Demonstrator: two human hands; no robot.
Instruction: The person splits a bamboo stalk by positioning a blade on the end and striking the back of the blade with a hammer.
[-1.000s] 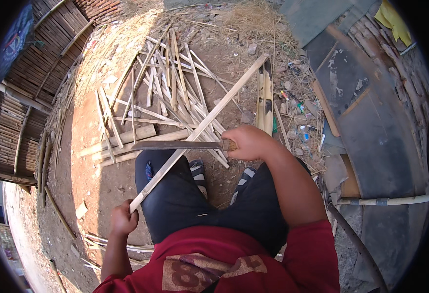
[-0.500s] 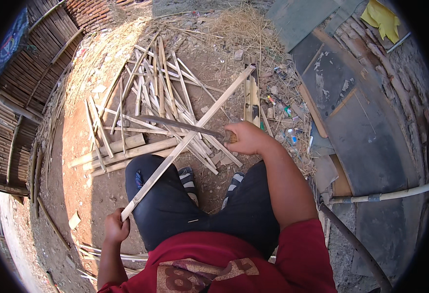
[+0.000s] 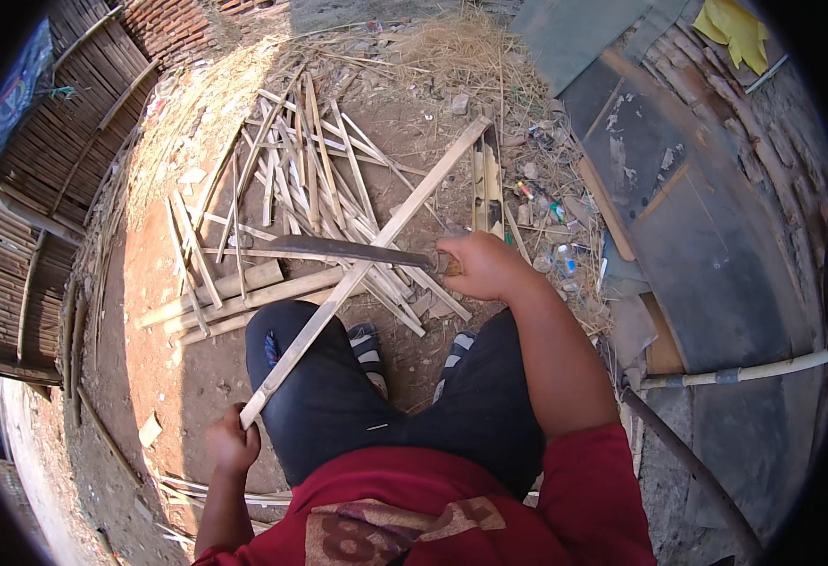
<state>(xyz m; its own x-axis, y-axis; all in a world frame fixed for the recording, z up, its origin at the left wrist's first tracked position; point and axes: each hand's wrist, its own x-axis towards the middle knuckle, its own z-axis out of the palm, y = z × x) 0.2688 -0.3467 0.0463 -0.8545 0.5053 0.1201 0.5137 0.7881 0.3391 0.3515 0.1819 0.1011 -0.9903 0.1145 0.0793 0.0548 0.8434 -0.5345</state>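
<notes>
Bamboo slat [image 3: 367, 269] runs diagonally from my left hand [image 3: 232, 440], clenched around its near end, up across the left knee. My right hand [image 3: 480, 267] grips a long blade [image 3: 338, 250] lying across the slat. Small colourful wrappers [image 3: 551, 236] litter the dirt just right of that hand; a yellow cloth [image 3: 735, 28] lies far right.

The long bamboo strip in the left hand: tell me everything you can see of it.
The long bamboo strip is a pale, flat, straight slat that looks like split bamboo, dry and unbroken. It runs diagonally from the left hand, which grips its near end beside the left knee, up and to the right over the black trousers to its far end near the straw. The dark blade, held in the right hand, lies across it about midway. Behind it lies a heap of similar strips on the dirt.
</notes>
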